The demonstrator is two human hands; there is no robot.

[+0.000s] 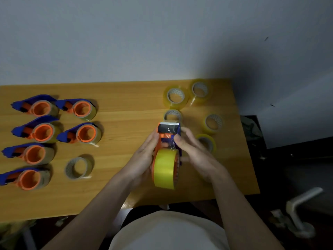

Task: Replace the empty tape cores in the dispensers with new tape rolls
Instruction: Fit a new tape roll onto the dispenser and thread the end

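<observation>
I hold a blue and orange tape dispenser [168,131] above the wooden table [126,120], its cutter end pointing away from me. A full yellow tape roll [164,168] sits in it. My left hand [144,156] grips the dispenser's left side. My right hand [194,150] holds its right side, thumb and fingers pinching clear tape near the blue front. Several loose tape rolls [175,96] lie at the back right. An empty-looking core [77,167] lies left of my arm.
Several blue and orange dispensers [43,132] lie in two columns on the table's left part. A white wall rises behind the table. Right of the table's edge are dark floor clutter and a pale curved fitting [299,210].
</observation>
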